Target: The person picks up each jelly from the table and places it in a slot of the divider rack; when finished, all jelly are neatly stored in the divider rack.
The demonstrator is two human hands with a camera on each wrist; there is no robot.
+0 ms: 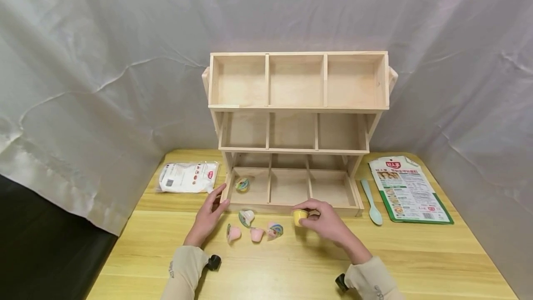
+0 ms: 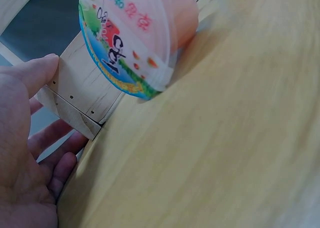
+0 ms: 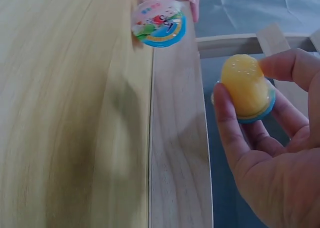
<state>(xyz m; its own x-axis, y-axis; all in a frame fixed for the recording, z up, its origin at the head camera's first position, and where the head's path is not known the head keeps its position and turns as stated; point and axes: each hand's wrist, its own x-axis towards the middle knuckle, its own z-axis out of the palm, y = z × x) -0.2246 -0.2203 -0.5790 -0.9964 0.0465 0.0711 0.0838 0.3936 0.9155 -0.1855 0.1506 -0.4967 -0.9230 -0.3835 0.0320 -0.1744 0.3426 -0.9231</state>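
In the head view my left hand grips the front left corner of a three-tier wooden rack. Its thumb lies against the front board and the fingers reach along the side, as the left wrist view shows. A yellow jelly cup is pinched between thumb and fingers of my right hand, at the rack's front edge, lid downward in the right wrist view. Several pale pink jelly cups lie on the table between the hands. Another jelly cup sits in the bottom tier's left compartment.
A white packet lies left of the rack. To its right are a pale green spoon and a white-and-green food pouch. Grey cloth hangs behind and at both sides of the wooden table.
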